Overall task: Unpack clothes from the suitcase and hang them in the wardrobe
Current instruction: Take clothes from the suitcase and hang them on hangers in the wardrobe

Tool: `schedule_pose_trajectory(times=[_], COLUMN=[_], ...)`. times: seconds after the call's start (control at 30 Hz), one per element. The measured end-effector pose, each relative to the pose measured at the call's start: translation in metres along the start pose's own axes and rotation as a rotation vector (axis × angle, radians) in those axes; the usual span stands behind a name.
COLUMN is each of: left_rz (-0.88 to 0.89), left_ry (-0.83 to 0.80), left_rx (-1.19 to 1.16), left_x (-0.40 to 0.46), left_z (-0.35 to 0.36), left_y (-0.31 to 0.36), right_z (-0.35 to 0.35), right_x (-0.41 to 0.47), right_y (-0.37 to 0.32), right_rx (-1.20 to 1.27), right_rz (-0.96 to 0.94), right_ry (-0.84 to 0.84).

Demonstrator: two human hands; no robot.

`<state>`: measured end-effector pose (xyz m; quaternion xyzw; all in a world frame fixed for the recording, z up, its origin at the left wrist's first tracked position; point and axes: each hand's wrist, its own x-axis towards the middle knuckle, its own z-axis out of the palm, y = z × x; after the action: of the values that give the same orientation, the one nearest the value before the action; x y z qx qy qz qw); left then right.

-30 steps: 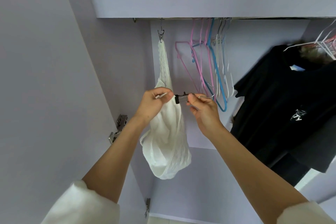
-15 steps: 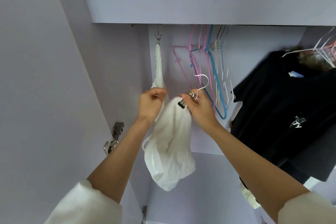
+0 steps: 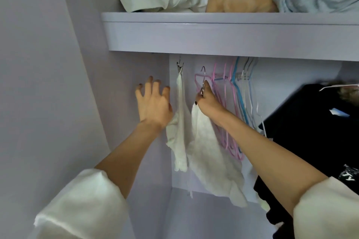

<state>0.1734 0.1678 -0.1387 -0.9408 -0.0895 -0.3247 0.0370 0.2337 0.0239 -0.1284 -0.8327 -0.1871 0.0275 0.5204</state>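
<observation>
One clip hook (image 3: 203, 79) raised; left hand (image 3: 153, 103) released

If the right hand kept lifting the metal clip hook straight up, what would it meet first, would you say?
Probably the underside of the lilac wardrobe shelf, where the rail seems to run; the right hand with its metal clip hook has open space above it, though depth is unclear.

Two hands (image 3: 153, 103) – two clips (image 3: 202, 83) (metal)

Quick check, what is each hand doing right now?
Left hand: open, fingers spread, holding nothing.
Right hand: pinches the metal clip hook with the white garment hanging from it.
</observation>
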Motion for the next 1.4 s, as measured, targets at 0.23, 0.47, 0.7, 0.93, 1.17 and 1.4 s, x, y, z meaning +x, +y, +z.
schedule_pose_trajectory(times=[0.23,0.47,0.7,0.93,1.17,1.4], left_rz=[0.031,0.056,0.055,-0.018,-0.064,-0.118], left_ry=[-0.117,-0.062,-0.053,-0.106,-0.232,-0.4], left_rx=[0.603,0.807,0.821,0.472,0.11,-0.146], left_x=[0.008,0.008,0.007,0.0,-0.05,-0.141], left_z=[0.024,0.039,0.037,0.028,0.009,-0.009], left_y=[-0.027,-0.033,-0.034,-0.022,-0.014,-0.005], right_z=[-0.004,0.0,0.023,0.025,0.021,0.037], right_x=[0.064,0.115,0.134,0.113,0.001,-0.12], right_y=[0.01,-0.014,0.002,0.028,0.031,0.058], right_rx=[-0.026,0.031,-0.028,-0.045,-0.194,-0.119], right_rz=[-0.307,-0.436,-0.289,-0.075,0.031,0.126], right_ry=[0.305,0.399,0.373,0.192,0.115,0.007])
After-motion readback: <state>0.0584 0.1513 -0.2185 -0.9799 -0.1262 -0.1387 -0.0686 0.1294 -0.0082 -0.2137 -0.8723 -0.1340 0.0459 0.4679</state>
